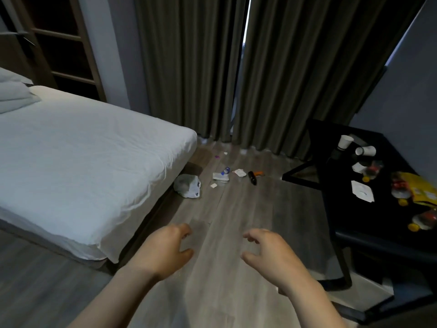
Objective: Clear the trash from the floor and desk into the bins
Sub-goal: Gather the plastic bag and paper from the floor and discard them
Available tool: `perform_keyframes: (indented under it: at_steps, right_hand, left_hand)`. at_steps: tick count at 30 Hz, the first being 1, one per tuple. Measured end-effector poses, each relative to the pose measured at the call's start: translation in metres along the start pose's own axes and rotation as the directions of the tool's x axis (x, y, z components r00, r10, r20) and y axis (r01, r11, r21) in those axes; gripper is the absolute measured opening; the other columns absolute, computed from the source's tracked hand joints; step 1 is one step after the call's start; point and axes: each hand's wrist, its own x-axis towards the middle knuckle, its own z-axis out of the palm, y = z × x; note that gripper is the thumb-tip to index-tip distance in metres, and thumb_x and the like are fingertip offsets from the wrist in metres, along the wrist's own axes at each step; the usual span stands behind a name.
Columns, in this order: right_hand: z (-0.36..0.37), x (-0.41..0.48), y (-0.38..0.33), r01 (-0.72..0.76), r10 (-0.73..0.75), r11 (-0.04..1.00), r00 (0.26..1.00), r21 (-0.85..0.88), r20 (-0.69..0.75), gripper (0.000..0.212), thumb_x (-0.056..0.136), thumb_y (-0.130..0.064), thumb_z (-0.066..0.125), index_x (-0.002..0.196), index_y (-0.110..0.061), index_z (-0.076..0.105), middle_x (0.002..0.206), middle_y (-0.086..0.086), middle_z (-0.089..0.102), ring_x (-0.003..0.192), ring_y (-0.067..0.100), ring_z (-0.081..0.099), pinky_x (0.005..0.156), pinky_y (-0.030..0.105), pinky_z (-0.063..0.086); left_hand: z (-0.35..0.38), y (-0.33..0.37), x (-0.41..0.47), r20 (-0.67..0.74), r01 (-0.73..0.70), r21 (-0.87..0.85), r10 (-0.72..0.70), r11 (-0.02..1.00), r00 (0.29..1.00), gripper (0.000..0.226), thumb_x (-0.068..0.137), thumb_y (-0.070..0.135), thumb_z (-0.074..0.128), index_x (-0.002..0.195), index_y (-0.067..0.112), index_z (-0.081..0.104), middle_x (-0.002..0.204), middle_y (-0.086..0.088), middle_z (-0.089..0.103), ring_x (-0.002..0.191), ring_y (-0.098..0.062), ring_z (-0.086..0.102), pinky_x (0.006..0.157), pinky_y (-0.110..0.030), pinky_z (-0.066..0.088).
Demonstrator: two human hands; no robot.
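two bare hands hover above the wooden floor [236, 221] low in the view, both holding nothing. at nine o'clock lies a bed [82, 150] with a white sheet, and a pillow [14, 95] rests at its far-left end. the left hand [163, 249] hangs at about seven o'clock, its fingers loosely curled and apart, touching nothing. near the middle of the view, a crumpled white plastic bag [188, 185] sits on the floor by the bed's foot corner. at the bag's two o'clock lie a flat white packet [220, 176] with a clear plastic bottle [225, 170] at its far edge, a paper scrap [240, 172], a dark bottle [252, 178] and a small orange piece [259, 173], all on the floor below the grey curtains [189, 67] at twelve o'clock. the right hand [272, 254] hangs at five o'clock, fingers bent and spread, empty. at three o'clock a black desk [343, 209] carries a tilted paper cup [345, 142], a second paper cup [365, 150] on its side, a white paper sheet [362, 191], a yellow bag [418, 188] and blurred wrappers.
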Motion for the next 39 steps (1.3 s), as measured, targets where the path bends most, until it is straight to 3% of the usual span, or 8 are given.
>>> perform_keyframes:
  at_steps: [6, 14, 19, 23, 29, 39]
  right_hand:
    - [-0.03, 0.103, 0.025, 0.025, -0.025, 1.0, 1.0, 0.003, 0.019, 0.045, 0.081, -0.037, 0.062, 0.124, -0.027, 0.055, 0.122, -0.007, 0.057, 0.114, 0.009, 0.053, 0.093, 0.021, 0.041]
    - [-0.042, 0.216, 0.046, 0.002, -0.003, 1.0, 0.996, 0.01, 0.088, 0.045, 0.079, -0.037, 0.064, 0.122, -0.026, 0.057, 0.119, -0.006, 0.058, 0.112, 0.009, 0.054, 0.094, 0.021, 0.041]
    - [-0.047, 0.299, 0.05, -0.042, 0.042, 0.999, 0.996, 0.001, 0.074, 0.044, 0.078, -0.036, 0.065, 0.121, -0.026, 0.058, 0.117, -0.006, 0.058, 0.11, 0.01, 0.055, 0.092, 0.022, 0.043]
    - [-0.054, 0.37, 0.044, -0.079, 0.081, 0.997, 0.992, -0.026, 0.096, 0.044, 0.079, -0.035, 0.065, 0.122, -0.026, 0.058, 0.12, -0.004, 0.059, 0.11, 0.011, 0.055, 0.091, 0.021, 0.041]
    - [-0.064, 0.458, 0.04, -0.139, 0.142, 0.99, 0.984, -0.031, 0.111, 0.044, 0.083, -0.037, 0.065, 0.125, -0.03, 0.055, 0.122, -0.007, 0.057, 0.109, 0.01, 0.056, 0.088, 0.018, 0.04]
    - [-0.083, 0.59, 0.095, -0.184, 0.182, 0.983, 0.969, -0.001, 0.167, 0.046, 0.085, -0.036, 0.065, 0.128, -0.027, 0.052, 0.125, -0.005, 0.056, 0.112, 0.01, 0.053, 0.087, 0.018, 0.039]
  left_hand:
    - [-0.021, 0.0, 0.107, 0.016, 0.087, 0.04, -0.087, 0.995, 0.996, 0.042, 0.085, 0.044, 0.059, 0.123, 0.029, 0.05, 0.118, 0.007, 0.053, 0.103, -0.01, 0.054, 0.08, -0.017, 0.039]
    - [-0.034, -0.018, 0.216, 0.012, 0.064, 0.017, -0.064, 0.998, 0.998, 0.041, 0.086, 0.043, 0.06, 0.123, 0.029, 0.05, 0.118, 0.008, 0.053, 0.095, -0.005, 0.05, 0.078, -0.013, 0.037]
    - [-0.043, -0.044, 0.301, 0.041, 0.073, 0.02, -0.074, 0.997, 0.996, 0.042, 0.086, 0.042, 0.06, 0.122, 0.022, 0.051, 0.12, 0.003, 0.054, 0.105, -0.011, 0.055, 0.077, -0.016, 0.035]
    - [-0.063, -0.071, 0.372, 0.066, 0.071, -0.01, -0.07, 0.997, 0.995, 0.046, 0.086, 0.042, 0.059, 0.126, 0.02, 0.05, 0.125, 0.001, 0.055, 0.112, -0.015, 0.055, 0.087, -0.02, 0.039]
    - [-0.086, -0.106, 0.469, 0.096, 0.048, -0.013, -0.046, 0.999, 0.994, 0.039, 0.083, 0.037, 0.062, 0.115, 0.016, 0.055, 0.114, -0.003, 0.061, 0.102, -0.017, 0.058, 0.075, -0.019, 0.035]
    - [-0.081, -0.101, 0.618, 0.183, 0.077, -0.02, -0.072, 0.997, 0.981, 0.048, 0.084, 0.039, 0.064, 0.127, 0.022, 0.05, 0.126, -0.002, 0.055, 0.112, -0.017, 0.056, 0.091, -0.023, 0.042]
